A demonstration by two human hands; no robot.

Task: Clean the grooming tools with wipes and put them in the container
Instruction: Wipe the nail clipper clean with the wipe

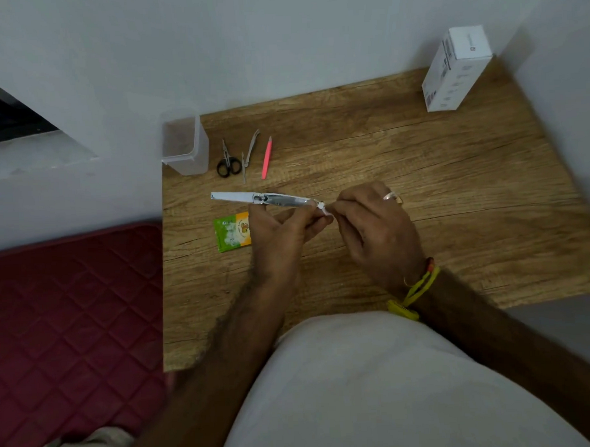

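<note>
My left hand [283,230] holds a long silver nail clipper [252,200] level above the wooden table [403,171], its lever swung out to the left. My right hand [371,226] pinches a small white wipe [323,209] against the clipper's right end. A clear plastic container [183,143] stands upright at the table's far left corner. Beside it lie small black-handled scissors [227,160], a metal cuticle nipper [249,154] and pink tweezers [266,158]. A green and orange wipe sachet [231,233] lies partly under my left hand.
A white cardboard box [456,69] stands at the table's far right corner against the wall. A red quilted mattress [71,321] lies left of the table. My white-clothed body [361,389] covers the table's near edge.
</note>
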